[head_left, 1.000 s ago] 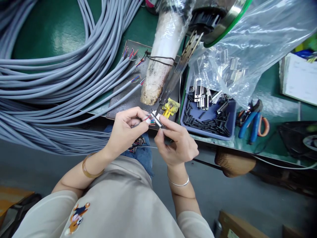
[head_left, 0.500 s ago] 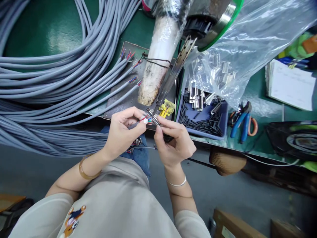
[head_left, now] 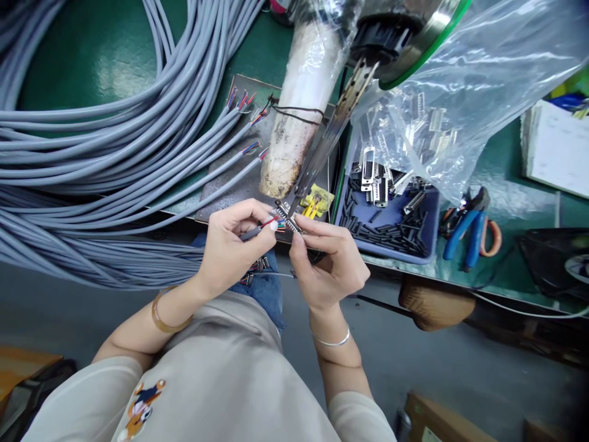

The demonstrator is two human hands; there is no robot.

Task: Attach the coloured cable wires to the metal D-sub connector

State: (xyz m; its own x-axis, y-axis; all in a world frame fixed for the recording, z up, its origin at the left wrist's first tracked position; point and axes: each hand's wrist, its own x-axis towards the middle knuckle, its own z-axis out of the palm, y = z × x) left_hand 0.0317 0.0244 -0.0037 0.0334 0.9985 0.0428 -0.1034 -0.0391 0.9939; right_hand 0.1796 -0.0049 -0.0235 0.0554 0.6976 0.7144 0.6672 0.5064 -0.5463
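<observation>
Pinching a grey cable end point(head_left: 251, 232) between thumb and forefinger, the left hand point(head_left: 230, 248) has its grip closed on the round rubbery sheath, from which thin red, blue and green wires point(head_left: 279, 224) fan out. The right hand point(head_left: 331, 264) has its grip clamped on a small metal connector point(head_left: 289, 219) (narrow, with a row of fine pins), held just beside the wire tips at the near edge of the green worktop point(head_left: 92, 55). Both wrists wear thin bangles, and the sleeves are a soft beige knit.

Behind the hands lies a dark, scuffed flat plate point(head_left: 230, 178) on which several other grey cable ends rest with their coloured wires bared. A thick coil of smooth grey cables point(head_left: 92, 153) covers the left of the worktop and hangs over its edge. A pale, grimy cylinder point(head_left: 299, 104) wrapped in clear film leans down toward the hands, with a long perforated metal strip point(head_left: 331, 132) running beside it from a green-rimmed reel point(head_left: 414, 31). To the right, a blue tray point(head_left: 427, 242) holds short black tube pieces and silvery connector shells, partly covered by a crumpled clear plastic bag point(head_left: 460, 92). Blue-handled pliers point(head_left: 464, 227) lie right of the tray, and a small yellow piece point(head_left: 317, 199) sits just past the connector.
</observation>
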